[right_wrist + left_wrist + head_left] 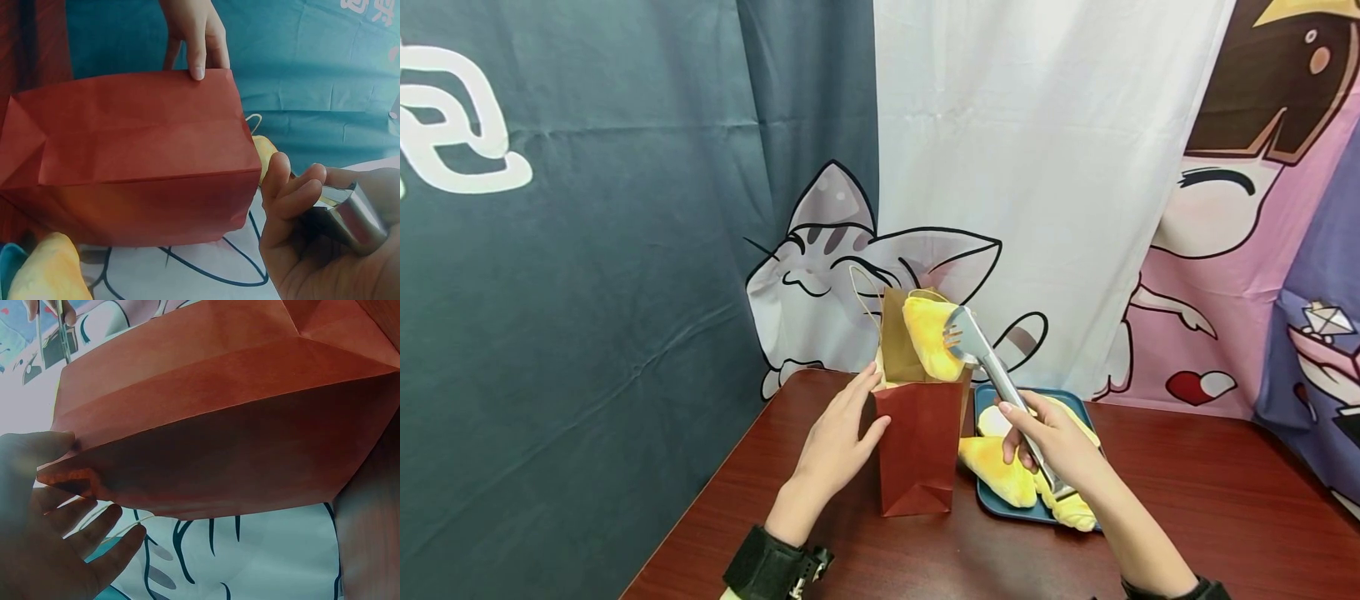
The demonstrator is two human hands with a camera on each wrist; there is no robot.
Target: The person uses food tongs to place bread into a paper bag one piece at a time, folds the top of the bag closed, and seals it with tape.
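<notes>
A reddish-brown paper bag (917, 450) stands upright with its top open. My left hand (842, 433) rests on the bag's upper left side, thumb touching the front and fingers extended, as the left wrist view also shows. My right hand (1052, 442) grips metal tongs (356, 219) near their hinged end. In the head view, the serrated tips of the tongs pinch a yellow, soft bread-shaped piece (928, 333) at the bag's mouth. Part of that piece stands above the rim. Beyond the right hand's fingers, the bag hides most of it in the right wrist view.
Right of the bag, a blue tray (1033, 515) holds several yellow bread-shaped pieces (1000, 471), some partly behind the right hand. A thin string handle (861, 292) rises from the bag. Both stand on a dark red wooden table (1210, 483), with printed curtains (1045, 125) behind.
</notes>
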